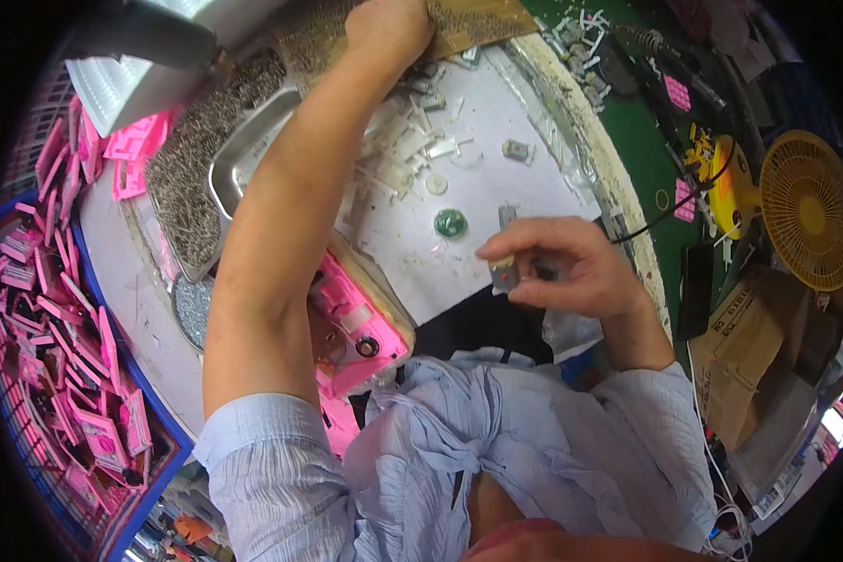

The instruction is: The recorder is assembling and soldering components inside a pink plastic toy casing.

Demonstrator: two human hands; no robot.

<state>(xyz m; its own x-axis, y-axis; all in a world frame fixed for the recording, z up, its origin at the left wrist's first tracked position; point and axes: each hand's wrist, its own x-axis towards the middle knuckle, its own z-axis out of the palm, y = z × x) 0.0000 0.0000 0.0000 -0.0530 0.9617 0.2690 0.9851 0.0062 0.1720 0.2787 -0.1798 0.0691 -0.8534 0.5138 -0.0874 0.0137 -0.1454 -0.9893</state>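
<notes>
My right hand (576,267) pinches a small grey block (505,275) with a red dot on its face, held just above the near edge of the white work surface (412,281). Far forward, my left hand (389,30) is closed over a brown board or shallow box (473,21) strewn with small bits. Its fingertips are hidden, so what they hold cannot be made out. Similar grey pieces, one a grey block (516,150), lie beyond my right hand, with a round green item (450,223) to its left. White plastic pieces (412,150) are scattered beside my left forearm.
Left of my arm are a metal tray (244,155) and a heap of small metal screws (192,178). A pink casing (356,328) stands close to my body. Pink parts fill a blue crate (173,450) at left. At right are a yellow fan (806,211) and a cardboard box (749,347).
</notes>
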